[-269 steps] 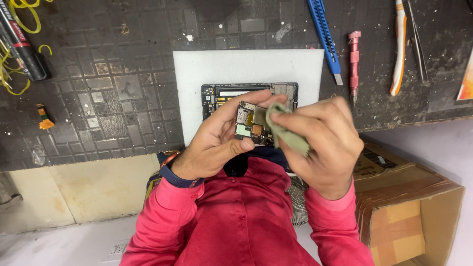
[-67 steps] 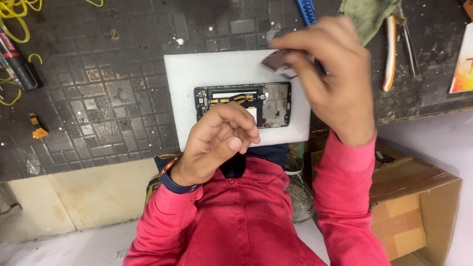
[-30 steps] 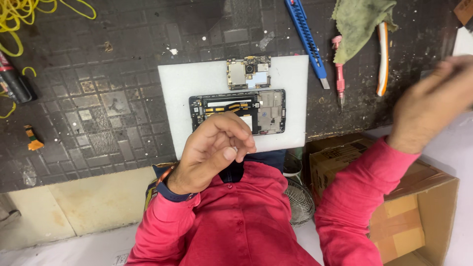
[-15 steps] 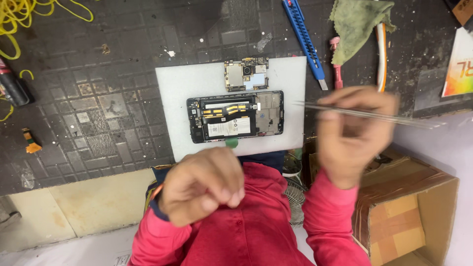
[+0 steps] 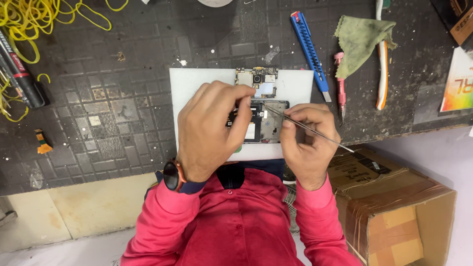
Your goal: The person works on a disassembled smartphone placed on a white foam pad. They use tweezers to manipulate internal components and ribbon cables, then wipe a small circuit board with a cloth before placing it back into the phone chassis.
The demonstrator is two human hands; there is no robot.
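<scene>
Right hand [image 5: 308,143] pinches tweezers [image 5: 308,129] — tips on the opened phone [image 5: 261,123] — left hand [image 5: 212,130] steadies it, fingers curled.

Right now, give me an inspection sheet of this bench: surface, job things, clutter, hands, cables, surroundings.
Surface: dark tiled mat, white pad on it.
Job's things: opened phone on the pad; loose circuit board above it.
Clutter: blue utility knife, green cloth, pink tool, black marker.
Hands: left hand on the phone; right hand holds tweezers, tips at the phone.
Cables: yellow wire, top left.
Surroundings: cardboard box, lower right.
</scene>
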